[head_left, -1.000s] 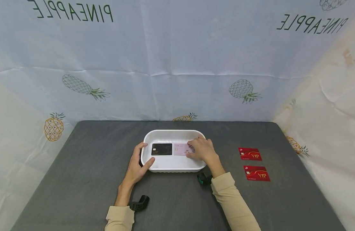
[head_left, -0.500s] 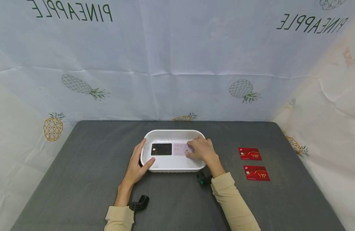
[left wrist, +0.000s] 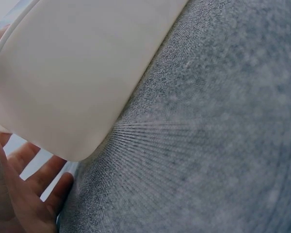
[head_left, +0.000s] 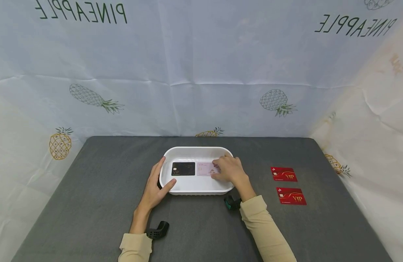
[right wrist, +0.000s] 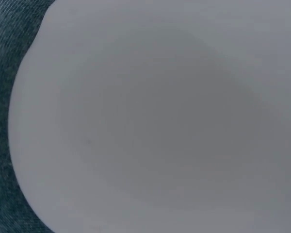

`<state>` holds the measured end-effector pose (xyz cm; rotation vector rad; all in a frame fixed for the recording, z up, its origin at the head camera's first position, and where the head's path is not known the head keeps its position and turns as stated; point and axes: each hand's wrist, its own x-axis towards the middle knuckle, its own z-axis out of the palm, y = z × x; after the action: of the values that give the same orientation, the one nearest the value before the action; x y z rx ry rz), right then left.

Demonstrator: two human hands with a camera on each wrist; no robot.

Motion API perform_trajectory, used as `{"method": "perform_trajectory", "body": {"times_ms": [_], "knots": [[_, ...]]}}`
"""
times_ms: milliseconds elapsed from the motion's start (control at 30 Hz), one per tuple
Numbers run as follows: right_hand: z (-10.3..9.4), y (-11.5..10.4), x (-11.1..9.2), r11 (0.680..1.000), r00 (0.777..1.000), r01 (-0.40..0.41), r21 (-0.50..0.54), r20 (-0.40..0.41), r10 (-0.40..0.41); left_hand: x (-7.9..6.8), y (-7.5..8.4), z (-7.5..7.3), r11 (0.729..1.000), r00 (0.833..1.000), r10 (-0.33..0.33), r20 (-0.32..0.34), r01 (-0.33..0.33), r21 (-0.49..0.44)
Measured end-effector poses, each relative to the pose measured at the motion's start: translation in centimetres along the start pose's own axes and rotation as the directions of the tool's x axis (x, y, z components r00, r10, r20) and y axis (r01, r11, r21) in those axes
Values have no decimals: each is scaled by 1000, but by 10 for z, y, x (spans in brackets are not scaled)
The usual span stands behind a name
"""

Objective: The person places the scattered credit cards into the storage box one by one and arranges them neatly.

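Observation:
A white rectangular tray (head_left: 195, 186) with rounded corners sits on the grey table. My left hand (head_left: 154, 189) holds its left end, thumb over the front rim and the other fingers along the outside. The left wrist view shows these fingers (left wrist: 47, 175) against the tray's outer wall (left wrist: 77, 73). Inside lie a black VIP card (head_left: 183, 169) on the left and a pink VIP card (head_left: 204, 169) on the right. My right hand (head_left: 231, 170) reaches over the right end, thumb and forefinger at the pink card, covering its right part. Only the tray's wall (right wrist: 150, 116) and cloth appear in the right wrist view.
Two red VIP cards, a farther one (head_left: 284, 174) and a nearer one (head_left: 291, 196), lie to the right of the tray. The table (head_left: 100, 203) has a grey cover. Behind it hangs a pale cloth (head_left: 188, 51) printed with pineapples.
The left fingertips have shifted from curling over the tray's left rim to lying along its outer side. The right hand and both cards in the tray stay where they were.

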<state>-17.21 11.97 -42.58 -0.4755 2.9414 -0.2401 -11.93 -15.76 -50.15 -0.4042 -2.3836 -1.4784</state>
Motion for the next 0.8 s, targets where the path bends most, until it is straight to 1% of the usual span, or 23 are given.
{"method": "perform_trajectory", "body": {"times_ms": [167,267,500,633,800], "knots": [[0,0,0,1000,1000,-4,3,-6,4,0,1,0,1000,1000,-6,2,6,7],[0,0,-1,1000,1000,-2,15,-6,2,0,0,0,1000,1000,3,-4,-3,12],[-1,5,-3,994,1000,10,107,-20,-8,0,0,1,1000,1000,-7,1,7,13],[-4,9,-5,987,997,69,143,-55,-62,0,0,1,1000,1000,-6,3,6,9],[-10,16,-9,970,978,162,183,-160,-133,-1,1,0,1000,1000,-6,-2,6,17]]}}
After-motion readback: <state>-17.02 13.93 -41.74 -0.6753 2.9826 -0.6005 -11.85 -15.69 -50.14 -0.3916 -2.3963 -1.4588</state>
